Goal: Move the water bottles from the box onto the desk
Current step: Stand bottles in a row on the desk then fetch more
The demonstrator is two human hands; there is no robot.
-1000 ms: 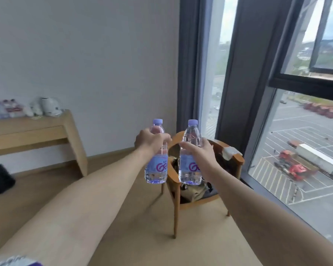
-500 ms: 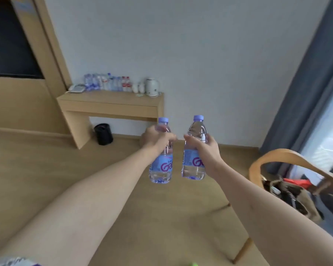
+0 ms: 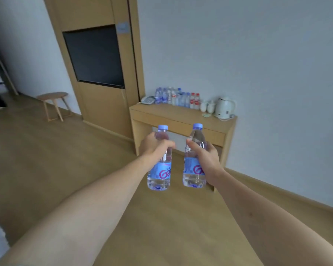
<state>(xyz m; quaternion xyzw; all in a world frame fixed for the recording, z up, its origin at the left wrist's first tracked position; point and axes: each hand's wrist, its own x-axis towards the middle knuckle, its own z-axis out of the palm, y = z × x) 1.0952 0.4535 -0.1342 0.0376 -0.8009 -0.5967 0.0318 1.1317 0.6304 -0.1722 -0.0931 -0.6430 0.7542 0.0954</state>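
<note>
I hold two clear water bottles with blue caps and blue-pink labels, upright, at arm's length above the floor. My left hand (image 3: pixel 155 144) grips the upper body of the left bottle (image 3: pixel 159 172). My right hand (image 3: pixel 206 156) wraps the right bottle (image 3: pixel 193 170) around its middle. Straight ahead against the white wall stands the light wooden desk (image 3: pixel 183 120). Several water bottles (image 3: pixel 176 97) stand in a row at its back edge. The box is out of view.
On the desk sit a telephone (image 3: pixel 148 100) at the left, two white cups (image 3: pixel 207 107) and a white kettle (image 3: pixel 224 107) at the right. A wooden panel with a dark screen (image 3: pixel 95 56) stands left of the desk. A small round stool (image 3: pixel 53 104) stands farther left on the wood floor.
My view has swung left, away from the window and chair, so the desk now lies straight ahead and closer. Both hands still carry their bottles side by side.
</note>
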